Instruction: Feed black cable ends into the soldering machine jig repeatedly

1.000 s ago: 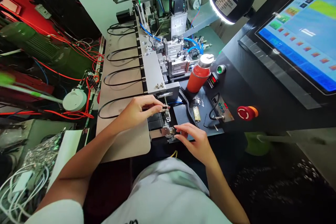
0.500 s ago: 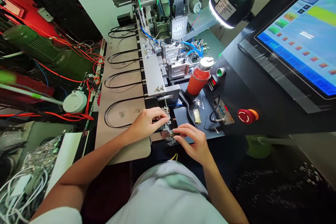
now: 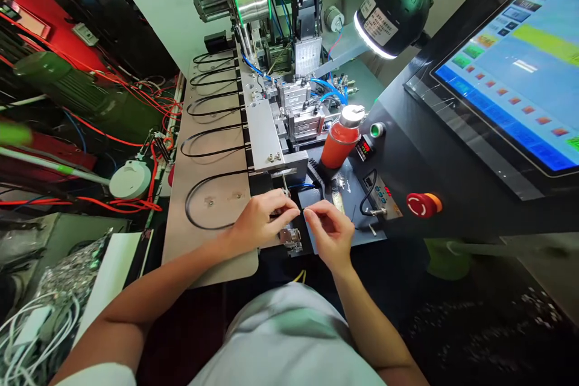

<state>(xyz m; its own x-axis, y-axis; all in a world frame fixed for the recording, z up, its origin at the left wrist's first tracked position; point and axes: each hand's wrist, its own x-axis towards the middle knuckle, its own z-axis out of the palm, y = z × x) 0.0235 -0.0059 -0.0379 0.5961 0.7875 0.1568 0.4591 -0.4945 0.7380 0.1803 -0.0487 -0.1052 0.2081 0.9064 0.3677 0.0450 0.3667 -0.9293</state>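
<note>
My left hand (image 3: pixel 262 217) is pinched at the front end of the machine, over a small metal fixture (image 3: pixel 292 239). Whatever lies between its fingertips is too small to make out. Close to its right, my right hand (image 3: pixel 332 232) also pinches, its fingertips almost meeting those of the left. A tiny dark thing shows between the two hands, but I cannot tell what it is. Looped black cables (image 3: pixel 192 196) lie in a row on the beige plate (image 3: pixel 226 266), the nearest one running behind my left hand.
An orange-red bottle (image 3: pixel 337 146) stands behind my right hand, near a brush (image 3: pixel 315 172). Right of it are a control box (image 3: pixel 382 196) and a red stop button (image 3: pixel 423 205). A lit lamp (image 3: pixel 391 15) and a touchscreen (image 3: pixel 511 72) hang above.
My right hand has moved up from the small fixture, which now shows more fully. My left hand has shifted slightly right, so the fingertips are closer together. The nearest cable loop has shifted.
</note>
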